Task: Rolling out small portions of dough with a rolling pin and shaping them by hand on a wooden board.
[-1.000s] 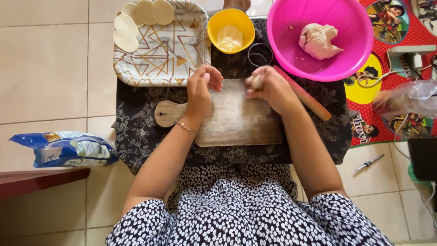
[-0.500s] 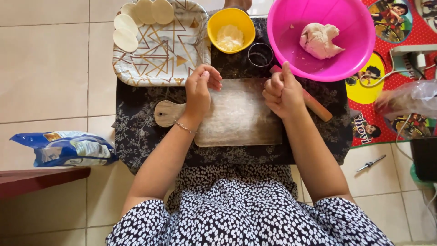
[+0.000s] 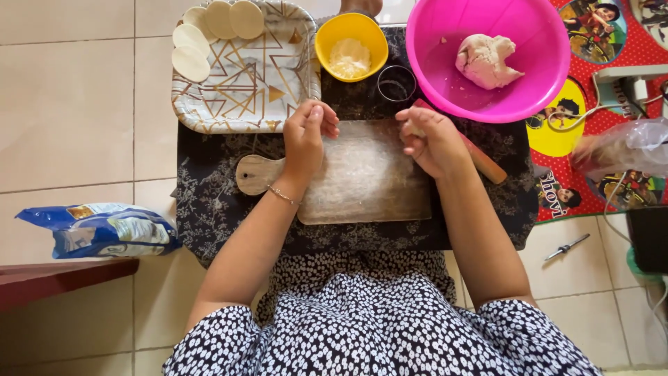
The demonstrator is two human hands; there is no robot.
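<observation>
Dark floral cloth [image 3: 209, 223] is covering the low desk across mid-frame, tiled floor [image 3: 69, 104] showing around it. Pink bowl [image 3: 543, 76] is sitting at the upper right, holding a lump of dough [image 3: 486, 59]. Patterned tray [image 3: 250, 90] is lying at the upper left, four flat dough rounds [image 3: 209, 31] lined along its far corner. Wooden board [image 3: 369, 177] is lying at centre, handle pointing left, its top bare of dough. Blue flour bag [image 3: 104, 230] is resting on the floor at the left edge. Yellow bowl [image 3: 351, 45] of flour is standing between tray and pink bowl, a small metal ring cutter [image 3: 396, 83] just right of it.

Since half a second ago both hands are sitting lower and wider apart over the board's far edge. Left hand [image 3: 306, 139] is curling loosely, fingertips pinched; whether it holds anything, cannot tell. Right hand [image 3: 431, 139] is closing around a small pale piece of dough [image 3: 415, 129], resting over the rolling pin [image 3: 487, 161]. Judging by this, a fresh portion is being readied for the board.
</observation>
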